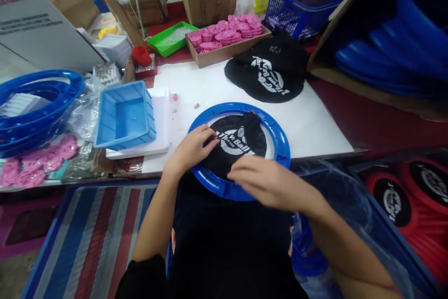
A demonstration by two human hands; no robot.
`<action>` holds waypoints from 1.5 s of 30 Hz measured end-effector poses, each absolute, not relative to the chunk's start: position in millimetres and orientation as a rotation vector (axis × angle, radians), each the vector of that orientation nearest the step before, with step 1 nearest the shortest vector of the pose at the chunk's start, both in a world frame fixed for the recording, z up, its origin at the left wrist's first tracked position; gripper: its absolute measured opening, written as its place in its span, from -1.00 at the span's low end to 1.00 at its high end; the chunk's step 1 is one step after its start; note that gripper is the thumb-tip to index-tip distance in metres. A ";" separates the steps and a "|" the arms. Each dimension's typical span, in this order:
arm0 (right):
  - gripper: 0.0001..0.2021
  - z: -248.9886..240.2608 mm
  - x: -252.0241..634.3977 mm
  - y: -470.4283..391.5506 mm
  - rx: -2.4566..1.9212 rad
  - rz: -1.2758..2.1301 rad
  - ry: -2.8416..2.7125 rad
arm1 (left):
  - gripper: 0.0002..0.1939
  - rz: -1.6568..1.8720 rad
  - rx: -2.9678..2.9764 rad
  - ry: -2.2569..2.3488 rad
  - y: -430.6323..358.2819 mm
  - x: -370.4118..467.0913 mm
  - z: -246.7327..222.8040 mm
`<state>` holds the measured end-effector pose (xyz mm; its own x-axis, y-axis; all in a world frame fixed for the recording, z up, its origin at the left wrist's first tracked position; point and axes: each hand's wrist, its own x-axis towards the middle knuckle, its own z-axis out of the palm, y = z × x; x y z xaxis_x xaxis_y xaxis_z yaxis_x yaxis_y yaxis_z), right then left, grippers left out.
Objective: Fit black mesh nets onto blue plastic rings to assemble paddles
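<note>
Head view: a blue ring (pixel 280 138) is lying at the bench's (pixel 325 138) near edge, a black mesh disc (pixel 259 142) sitting inside it. The left hand (pixel 198 146) is resting at the disc's ten o'clock, fingers curling narrowly. The right hand (pixel 268 180) is blurring over the five o'clock side, fingers bunching; grip cannot be told. Black discs (pixel 268 73) are lying toward one o'clock, a light-blue bin (pixel 126 114) toward nine.

Both hands (pixel 200 145) (pixel 268 178) low, fingers curled
</note>
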<state>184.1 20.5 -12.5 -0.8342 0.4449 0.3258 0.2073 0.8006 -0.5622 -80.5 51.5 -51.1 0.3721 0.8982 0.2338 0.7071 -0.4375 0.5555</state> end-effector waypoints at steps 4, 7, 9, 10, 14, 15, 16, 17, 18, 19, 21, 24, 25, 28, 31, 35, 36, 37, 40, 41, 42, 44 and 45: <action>-0.77 -14.9 170.7 115.7 -0.730 0.551 -2.577 | -0.77 0.309 2.372 1.751 68.3 -60.6 -43.3; -0.77 -19.4 145.1 171.2 -0.828 0.501 -2.777 | -0.67 0.168 2.301 1.891 84.3 -48.1 -39.1; -0.77 -20.4 127.1 190.2 -0.842 0.461 -2.942 | -0.67 0.188 2.252 1.906 95.7 -47.0 -37.6; -0.79 -20.7 119.7 195.1 -0.843 0.430 -3.005 | -0.71 0.206 2.239 1.899 101.3 -48.9 -37.2; -0.86 -26.0 107.9 202.9 -0.834 0.355 -3.094 | -0.84 0.251 2.238 1.788 121.7 -67.5 -35.7; -0.87 -28.9 109.1 204.4 -0.811 0.371 -3.083 | -0.85 0.281 2.234 1.738 126.2 -73.5 -34.7; -0.87 -32.2 111.5 206.0 -0.775 0.402 -3.057 | -0.85 0.319 2.227 1.688 130.3 -79.5 -33.5; -0.88 -35.8 114.5 207.4 -0.727 0.444 -3.008 | -0.86 0.365 2.219 1.639 134.0 -85.2 -32.1; -0.88 -39.4 117.8 208.5 -0.680 0.489 -2.930 | -0.87 0.415 2.204 1.593 136.9 -90.3 -30.7; -0.89 -42.8 121.0 208.9 -0.647 0.526 -2.828 | -0.88 0.468 2.181 1.557 139.1 -94.7 -29.4; -0.92 -48.7 125.7 207.9 -0.615 0.561 -2.612 | -0.91 0.573 2.109 1.512 140.7 -100.4 -27.7; -0.92 -55.8 127.3 203.9 -0.601 0.593 -2.435 | -0.93 0.723 1.995 1.494 137.8 -102.0 -29.2; -0.92 -57.9 126.6 202.8 -0.600 0.602 -2.415 | -0.94 0.760 1.978 1.500 136.3 -101.3 -30.8; -0.92 -63.2 123.8 201.5 -0.643 0.605 -2.379 | -0.93 0.825 1.973 1.530 133.1 -98.2 -37.3; -0.89 -65.5 122.4 202.1 -0.637 0.608 -2.393 | -0.92 0.829 1.979 1.571 132.0 -95.5 -43.1; -0.84 -64.8 122.7 202.5 -0.616 0.611 -2.394 | -0.91 0.852 1.955 1.627 130.2 -90.7 -46.7; -0.83 -64.6 122.9 202.5 -0.619 0.615 -2.386 | -0.91 0.866 1.946 1.641 129.7 -89.2 -47.2; -0.82 -64.6 123.0 202.5 -0.623 0.615 -2.380 | -0.91 0.880 1.937 1.653 129.2 -87.7 -47.6; -0.81 -65.7 123.7 202.9 -0.626 0.591 -2.380 | -0.90 0.921 1.913 1.680 128.9 -84.2 -49.4; -0.80 -66.2 124.1 203.0 -0.620 0.581 -2.383 | -0.90 0.932 1.899 1.685 129.1 -83.5 -50.0; -0.78 -66.7 124.6 203.2 -0.609 0.569 -2.392 | -0.90 0.941 1.882 1.688 129.4 -83.2 -50.6; -0.75 -67.5 125.6 203.3 -0.587 0.535 -2.426 | -0.92 0.951 1.843 1.695 130.0 -83.2 -51.3; -0.73 -67.8 126.0 203.3 -0.580 0.511 -2.448 | -0.93 0.953 1.822 1.697 130.3 -83.4 -51.5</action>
